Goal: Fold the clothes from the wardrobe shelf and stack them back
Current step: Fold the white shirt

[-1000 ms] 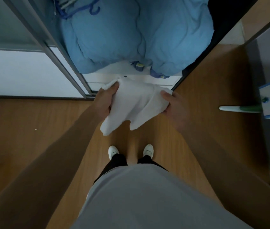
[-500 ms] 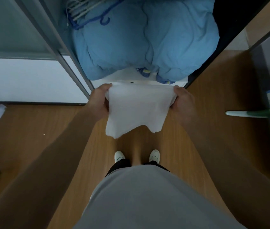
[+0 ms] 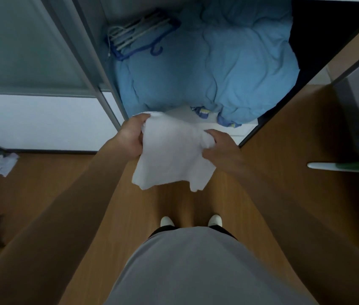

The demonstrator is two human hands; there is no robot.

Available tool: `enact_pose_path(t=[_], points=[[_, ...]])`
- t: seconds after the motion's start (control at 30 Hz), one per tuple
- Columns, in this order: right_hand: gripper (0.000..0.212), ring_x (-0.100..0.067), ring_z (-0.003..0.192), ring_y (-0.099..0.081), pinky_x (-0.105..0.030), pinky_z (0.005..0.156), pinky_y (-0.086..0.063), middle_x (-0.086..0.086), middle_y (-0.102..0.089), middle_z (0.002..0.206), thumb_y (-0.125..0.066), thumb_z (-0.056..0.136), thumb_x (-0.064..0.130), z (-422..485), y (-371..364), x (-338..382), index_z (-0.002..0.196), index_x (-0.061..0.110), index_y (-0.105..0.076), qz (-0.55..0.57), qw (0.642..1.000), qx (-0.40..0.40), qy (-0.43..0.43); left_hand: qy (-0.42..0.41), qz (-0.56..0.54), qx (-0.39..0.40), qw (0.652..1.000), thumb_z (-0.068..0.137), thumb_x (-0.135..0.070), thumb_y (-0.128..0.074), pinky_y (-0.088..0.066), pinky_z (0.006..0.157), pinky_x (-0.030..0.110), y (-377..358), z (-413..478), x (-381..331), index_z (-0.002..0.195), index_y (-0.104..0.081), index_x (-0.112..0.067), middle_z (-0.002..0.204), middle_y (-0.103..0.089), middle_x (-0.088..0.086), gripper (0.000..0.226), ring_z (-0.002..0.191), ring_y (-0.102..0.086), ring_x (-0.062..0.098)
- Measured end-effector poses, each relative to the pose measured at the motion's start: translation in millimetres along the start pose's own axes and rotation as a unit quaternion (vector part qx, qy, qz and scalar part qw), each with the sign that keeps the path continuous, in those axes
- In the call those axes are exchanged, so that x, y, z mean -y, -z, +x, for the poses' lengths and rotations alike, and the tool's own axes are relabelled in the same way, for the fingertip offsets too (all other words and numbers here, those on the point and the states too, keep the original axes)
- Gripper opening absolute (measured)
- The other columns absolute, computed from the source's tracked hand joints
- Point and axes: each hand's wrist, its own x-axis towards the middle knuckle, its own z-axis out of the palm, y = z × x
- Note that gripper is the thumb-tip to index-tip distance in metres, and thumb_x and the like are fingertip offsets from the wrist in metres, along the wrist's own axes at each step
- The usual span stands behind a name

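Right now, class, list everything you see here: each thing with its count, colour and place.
garment: one, white, held before the wardrobe shelf
duvet: one, blue, on the shelf
hangers: bundle, white and blue, on the duvet, left
crumpled paper: one, white, floor, far left
handle: one, white and green, far right
shoes: two, white, on the wooden floor
left hand: one, gripping the garment's left edge
right hand: one, gripping its right edge

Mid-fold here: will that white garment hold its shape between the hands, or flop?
Likely floppy: the white garment sags and bunches between the left hand and right hand. Probably light, since its lower edge hangs freely from two small grips.
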Motion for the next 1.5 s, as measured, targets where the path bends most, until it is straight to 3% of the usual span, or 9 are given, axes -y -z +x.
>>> enact_pose_path(t=[0.1,0.23,0.47,0.57,0.73,0.9,1.07,1.17,1.5], points=[[0.024,-0.007,0.062,-0.052,-0.011,0.046,-0.034,0.006,-0.055,0.068,-0.062,0.087,0.008,14.2,8.5,16.3,0.067,0.019,-0.054,-0.035,0.999,-0.016,-0.006,-0.009,0.115,0.020,0.993,0.097,-0.020,-0.056,-0.056,0.073,0.035,15.3,5.0,-21.0,0.123,-0.064,-0.008,0.097,-0.069,0.011,0.030,0.084,-0.067,0.025],[0.019,-0.006,0.051,-0.050,-0.016,0.042,-0.033,0.004,-0.052,0.059,-0.059,0.083,0.010,36.1,28.9,42.8,0.064,0.012,-0.055,-0.015,0.999,-0.004,-0.052,-0.043,0.238,-0.009,0.970,0.094,-0.027,-0.061,-0.057,0.078,0.036,27.0,8.5,-50.2,0.106,-0.067,-0.011,0.093,-0.071,0.008,0.021,0.084,-0.067,0.023],[0.018,-0.006,0.036,-0.036,-0.015,0.037,-0.023,0.012,-0.038,0.043,-0.059,0.070,0.005,63.5,60.1,86.1,0.060,0.014,-0.046,0.062,0.994,-0.057,-0.065,-0.174,0.270,-0.091,0.943,0.092,-0.026,-0.069,-0.047,0.041,0.019,41.2,12.8,-104.1,0.088,-0.061,-0.007,0.069,-0.059,0.008,0.021,0.041,-0.054,0.009],[0.019,-0.009,0.035,-0.029,-0.015,0.036,-0.018,0.010,-0.034,0.043,-0.059,0.064,0.008,73.6,69.4,109.6,0.056,0.018,-0.045,0.083,0.992,-0.079,-0.049,-0.310,0.341,-0.064,0.885,0.086,-0.049,-0.072,-0.047,0.067,0.021,35.8,9.2,-129.8,0.099,-0.064,-0.014,0.091,-0.064,-0.002,0.038,0.074,-0.060,0.007],[0.018,-0.009,0.041,-0.032,-0.022,0.039,-0.020,0.009,-0.037,0.045,-0.058,0.053,0.018,83.8,79.0,147.8,0.050,0.022,-0.041,0.065,0.997,-0.051,-0.002,-0.359,0.562,0.201,0.718,0.064,-0.065,-0.082,-0.024,0.096,0.006,1.3,-15.8,-157.6,0.150,-0.025,-0.038,0.144,-0.034,-0.028,0.106,0.125,-0.031,-0.014],[0.027,-0.003,0.040,-0.038,-0.016,0.038,-0.026,0.015,-0.042,0.047,-0.060,0.067,0.016,84.6,99.5,168.8,0.047,0.025,-0.044,0.032,0.997,-0.011,0.072,-0.371,0.676,0.155,0.618,0.077,-0.045,-0.080,-0.048,0.089,0.034,-21.2,-19.6,-180.2,0.119,-0.062,-0.021,0.114,-0.066,-0.001,0.052,0.099,-0.061,0.016],[0.008,0.002,0.065,-0.050,-0.017,0.057,-0.037,0.008,-0.058,0.078,-0.070,0.085,0.017,95.0,113.9,165.3,0.084,0.016,-0.061,-0.066,0.976,-0.113,0.172,-0.419,0.638,0.100,0.638,0.080,-0.045,-0.070,-0.044,0.068,0.028,-21.1,-27.6,-199.7,0.095,-0.068,-0.021,0.093,-0.064,-0.007,0.028,0.085,-0.061,0.014],[0.046,-0.001,0.089,-0.054,-0.012,0.071,-0.042,0.010,-0.056,0.100,-0.082,0.077,0.014,95.9,116.7,168.4,0.114,0.018,-0.056,-0.084,0.983,-0.024,0.160,-0.447,0.628,0.091,0.631,0.079,-0.041,-0.072,-0.039,0.061,0.022,-22.0,-35.2,-217.6,0.094,-0.070,-0.018,0.091,-0.066,-0.006,0.027,0.077,-0.059,0.010],[0.008,-0.014,0.053,-0.062,-0.026,0.042,-0.049,-0.009,-0.060,0.085,-0.053,0.098,0.013,130.5,154.8,224.6,0.092,0.017,-0.057,0.096,0.971,-0.135,0.170,-0.460,0.597,0.064,0.654,0.055,-0.060,-0.058,-0.042,0.065,0.024,-32.9,-34.9,-275.8,0.083,-0.062,-0.035,0.082,-0.064,-0.015,0.038,0.075,-0.059,0.001]])
